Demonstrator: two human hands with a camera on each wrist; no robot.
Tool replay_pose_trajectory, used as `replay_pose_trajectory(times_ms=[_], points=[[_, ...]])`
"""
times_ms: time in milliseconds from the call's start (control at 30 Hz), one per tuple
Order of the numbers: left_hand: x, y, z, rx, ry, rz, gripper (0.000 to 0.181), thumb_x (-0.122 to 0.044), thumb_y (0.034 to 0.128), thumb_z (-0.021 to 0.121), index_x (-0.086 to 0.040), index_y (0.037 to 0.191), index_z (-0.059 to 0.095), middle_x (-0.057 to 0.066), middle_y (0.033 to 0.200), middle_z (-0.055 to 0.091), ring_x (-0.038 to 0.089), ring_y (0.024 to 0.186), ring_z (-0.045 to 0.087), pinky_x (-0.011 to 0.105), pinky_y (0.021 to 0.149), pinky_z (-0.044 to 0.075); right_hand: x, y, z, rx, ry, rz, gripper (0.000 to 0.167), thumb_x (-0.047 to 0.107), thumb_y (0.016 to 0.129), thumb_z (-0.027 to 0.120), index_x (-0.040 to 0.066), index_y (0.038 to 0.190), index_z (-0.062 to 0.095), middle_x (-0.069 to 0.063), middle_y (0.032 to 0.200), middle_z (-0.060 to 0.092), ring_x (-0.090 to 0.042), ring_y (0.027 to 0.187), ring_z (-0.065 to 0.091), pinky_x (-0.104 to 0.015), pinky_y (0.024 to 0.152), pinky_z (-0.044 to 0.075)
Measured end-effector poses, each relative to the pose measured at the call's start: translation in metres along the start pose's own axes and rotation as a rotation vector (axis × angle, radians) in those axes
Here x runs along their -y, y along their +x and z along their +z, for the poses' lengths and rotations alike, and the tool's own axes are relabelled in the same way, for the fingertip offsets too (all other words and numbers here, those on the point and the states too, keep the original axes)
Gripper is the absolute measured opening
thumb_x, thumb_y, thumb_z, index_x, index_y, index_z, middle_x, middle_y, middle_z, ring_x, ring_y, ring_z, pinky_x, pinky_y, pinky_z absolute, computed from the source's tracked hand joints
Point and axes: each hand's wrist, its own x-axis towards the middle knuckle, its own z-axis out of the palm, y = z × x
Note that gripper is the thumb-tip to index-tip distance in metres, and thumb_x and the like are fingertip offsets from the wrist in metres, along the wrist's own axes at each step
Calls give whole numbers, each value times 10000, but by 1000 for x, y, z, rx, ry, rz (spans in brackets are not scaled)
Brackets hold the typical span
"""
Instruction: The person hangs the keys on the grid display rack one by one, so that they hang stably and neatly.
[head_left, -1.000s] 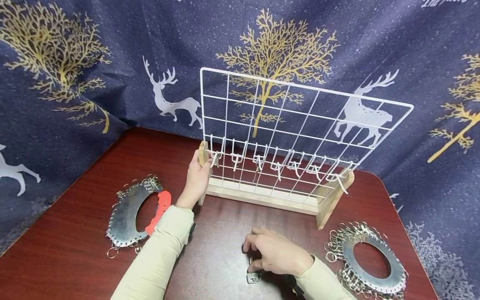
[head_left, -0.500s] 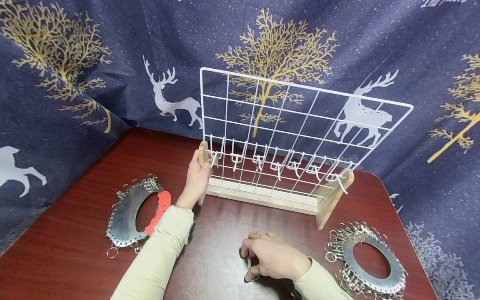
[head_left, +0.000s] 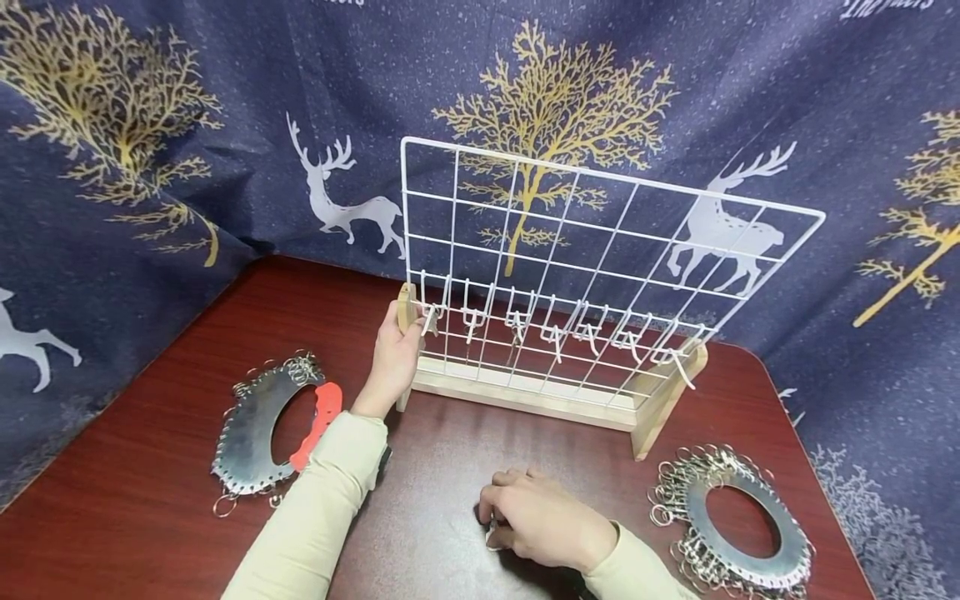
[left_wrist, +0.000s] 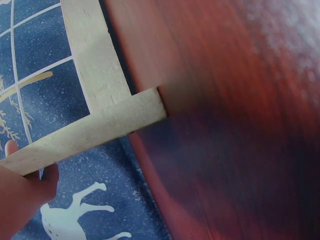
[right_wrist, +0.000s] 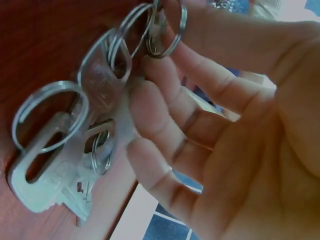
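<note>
In the head view my left hand (head_left: 396, 354) grips the left wooden side post (head_left: 406, 307) of a white wire grid rack (head_left: 600, 221). The left wrist view shows its thumb and fingers round that wooden post (left_wrist: 85, 132). My right hand (head_left: 551, 518) is low over the table, fingers curled down. In the right wrist view its thumb and forefinger pinch a small key with a split ring (right_wrist: 184, 22), mostly hidden by the fingers. Beside the fingertips lie several silver keys (right_wrist: 37, 187) with split rings; the hand hides most of them from the head view.
White hooks (head_left: 555, 333) line the rack's lower part, and keys hang on the leftmost ones. A metal plate with a red grip (head_left: 318, 425), ringed with keys, lies left. Another oval metal ring plate (head_left: 787, 529) crowded with keys lies right. A patterned cloth (head_left: 337, 67) hangs behind.
My right hand has shifted slightly left and its thumb has drawn in towards the fingers, covering the keys visible earlier. My left hand stays on the post.
</note>
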Motion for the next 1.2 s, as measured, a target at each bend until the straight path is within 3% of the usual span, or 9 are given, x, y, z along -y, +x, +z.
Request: replay_pose_trajectory(times_ms=[200,333,533,967,1067,1200], points=[[1,0,0,-4,2,-1,181,-58,972,486,-31,1147,521,173,928,591,203,692,529,292,643,441,-4,3,1,-86,-45,35,200,284,818,762,198,941,630,111,914,554,-86,864,566,-309,776,460],[1,1,0,-6,-6,5,182,-48,970,491,-24,1147,522,177,925,591,277,714,546,299,645,442,-6,3,1,-72,-51,79,197,265,812,764,199,917,612,108,907,520,-125,920,555,-357,782,450],[1,1,0,-6,2,-4,203,-75,974,483,-21,1167,517,201,981,605,456,828,560,320,677,444,-10,3,1,-57,-29,91,204,301,804,767,219,866,591,128,870,506,-116,875,545,-344,749,433],[-2,0,0,-2,2,-18,199,-80,975,480,-28,1163,517,193,970,599,450,836,553,321,678,443,-16,6,1,-20,-1,91,200,376,838,725,236,884,591,146,880,504,-96,854,536,-330,764,433],[-1,0,0,1,10,-22,191,-85,976,481,-40,1157,520,181,959,597,437,832,549,321,675,443,-14,4,-2,-4,4,89,287,482,817,703,232,910,598,146,900,505,-97,893,532,-346,805,428],[0,-1,0,-1,17,-20,194,-87,975,479,-41,1159,522,197,944,593,432,820,544,325,666,439,-9,1,-4,38,2,105,498,616,691,710,222,977,602,142,943,517,-83,945,533,-386,886,418]])
